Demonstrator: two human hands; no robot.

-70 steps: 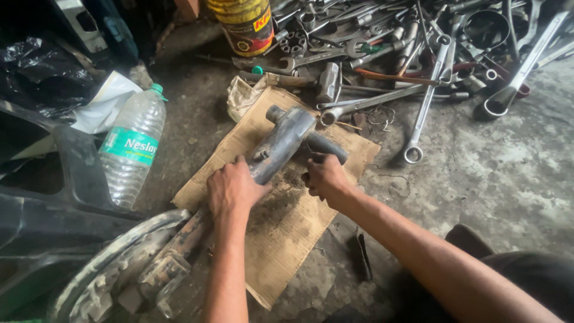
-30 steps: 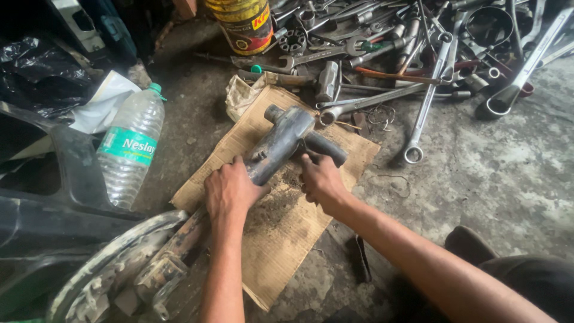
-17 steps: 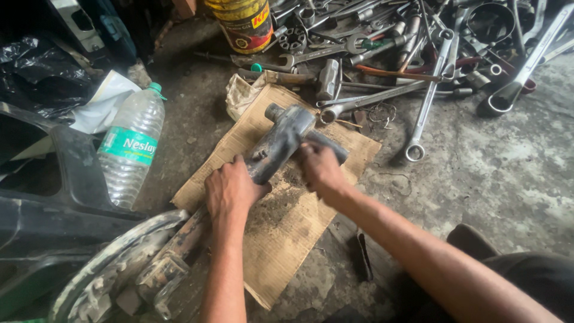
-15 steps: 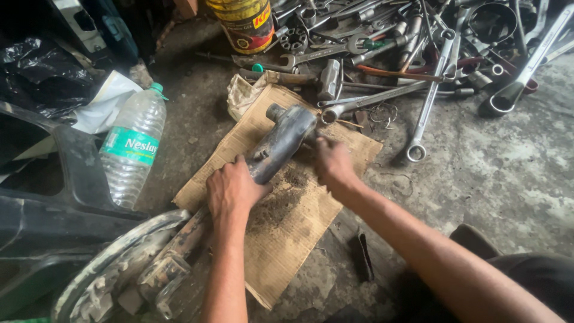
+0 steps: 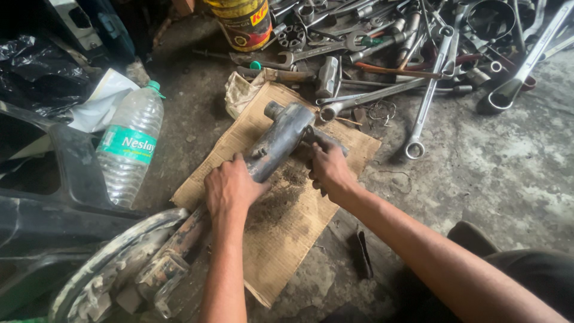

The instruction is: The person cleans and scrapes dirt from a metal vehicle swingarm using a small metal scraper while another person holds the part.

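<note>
The grey metal housing (image 5: 281, 134) stays gripped by the left hand (image 5: 230, 188); the right hand (image 5: 329, 170) is drawn back, closed around its side arm (image 5: 327, 139).

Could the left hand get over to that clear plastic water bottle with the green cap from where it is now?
Probably yes. The left hand grips the grey metal tube on the brown cardboard sheet, and the clear plastic water bottle lies just beside it. Only bare concrete floor shows between; it would have to let go first.
</note>
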